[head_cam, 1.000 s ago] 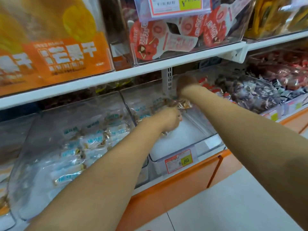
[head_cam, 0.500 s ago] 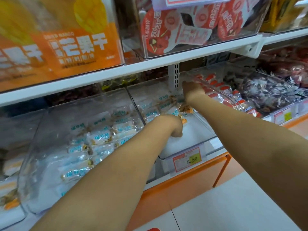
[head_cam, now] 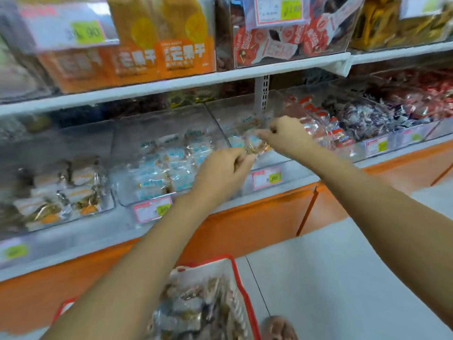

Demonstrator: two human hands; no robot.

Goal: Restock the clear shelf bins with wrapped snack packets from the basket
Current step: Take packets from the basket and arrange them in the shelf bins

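Two hands are raised, in the head view, over the partly filled clear shelf bin [head_cam: 289, 165], presumably because stock is needed there. A snack packet [head_cam: 255, 144] is pinched by the right hand [head_cam: 286, 136] above that bin. The left hand [head_cam: 220, 173] is curled at the packet's lower edge; its grip cannot be told through blur. The red basket [head_cam: 242, 290] is set on the pale floor [head_cam: 343, 266] below.
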